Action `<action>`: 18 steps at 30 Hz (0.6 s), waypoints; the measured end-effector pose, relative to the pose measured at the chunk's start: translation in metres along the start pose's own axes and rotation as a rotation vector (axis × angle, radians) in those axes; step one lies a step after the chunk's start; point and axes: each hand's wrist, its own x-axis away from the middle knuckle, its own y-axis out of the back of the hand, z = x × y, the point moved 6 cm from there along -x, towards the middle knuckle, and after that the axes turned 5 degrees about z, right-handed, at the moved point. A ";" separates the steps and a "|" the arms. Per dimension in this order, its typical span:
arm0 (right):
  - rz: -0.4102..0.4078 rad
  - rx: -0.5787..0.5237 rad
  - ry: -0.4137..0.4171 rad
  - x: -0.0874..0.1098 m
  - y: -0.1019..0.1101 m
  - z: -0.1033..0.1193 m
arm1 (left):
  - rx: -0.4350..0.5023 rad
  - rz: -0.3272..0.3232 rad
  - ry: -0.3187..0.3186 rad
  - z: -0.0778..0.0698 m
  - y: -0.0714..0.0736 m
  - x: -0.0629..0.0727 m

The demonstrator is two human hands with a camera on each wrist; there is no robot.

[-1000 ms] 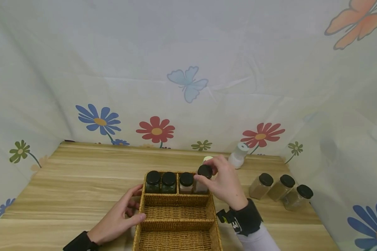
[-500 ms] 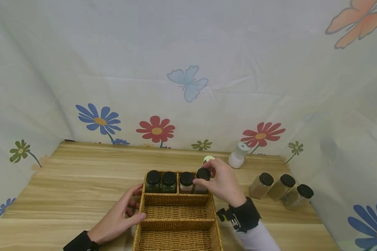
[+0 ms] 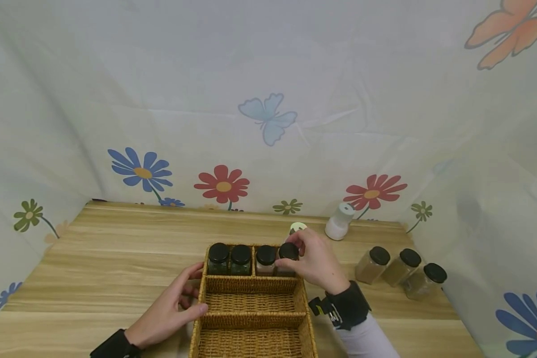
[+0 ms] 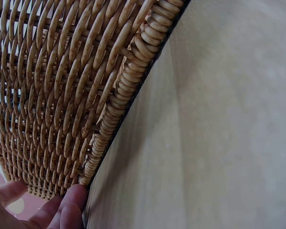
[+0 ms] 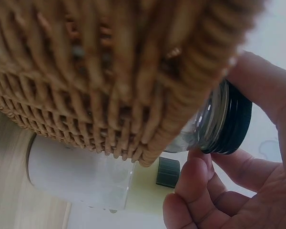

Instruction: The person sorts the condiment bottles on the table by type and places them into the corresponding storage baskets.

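My right hand (image 3: 316, 262) pinches the black lid of a clear spice jar (image 3: 288, 252) between thumb and fingers. That jar stands in the back right compartment of a wicker basket (image 3: 252, 278), beside a jar with pale pinkish contents (image 3: 265, 263). In the back left compartment are two dark green jars, the left jar (image 3: 218, 256) and the right jar (image 3: 240, 257). My left hand (image 3: 172, 308) rests at the basket's left side, thumb over the rim and fingertips against the outer wall. The right wrist view shows the held jar's neck and lid (image 5: 233, 121) above the rim.
A container with a pale yellow-green top (image 3: 298, 226) stands behind the basket, partly hidden by my right hand. Farther right is a white bottle (image 3: 338, 223). Three black-lidded jars, including the nearest one (image 3: 370, 266), stand on the wooden table (image 3: 138, 248). A flowered cloth (image 3: 183, 124) hangs behind.
The right hand has lowered the clear jar slightly and shifted it a little left, deeper into the back right compartment. The left hand and basket have stayed put.
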 end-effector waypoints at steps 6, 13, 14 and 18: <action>0.017 0.000 -0.012 0.000 -0.003 -0.003 | 0.004 0.002 0.001 0.000 0.000 0.000; 0.033 -0.008 -0.026 0.000 -0.004 -0.005 | 0.004 0.003 0.008 0.000 0.000 0.000; 0.035 -0.009 -0.027 0.000 -0.004 -0.005 | 0.003 0.003 0.009 0.000 0.000 0.000; 0.041 -0.016 -0.028 -0.001 -0.004 -0.005 | -0.002 0.000 0.019 0.000 0.000 -0.001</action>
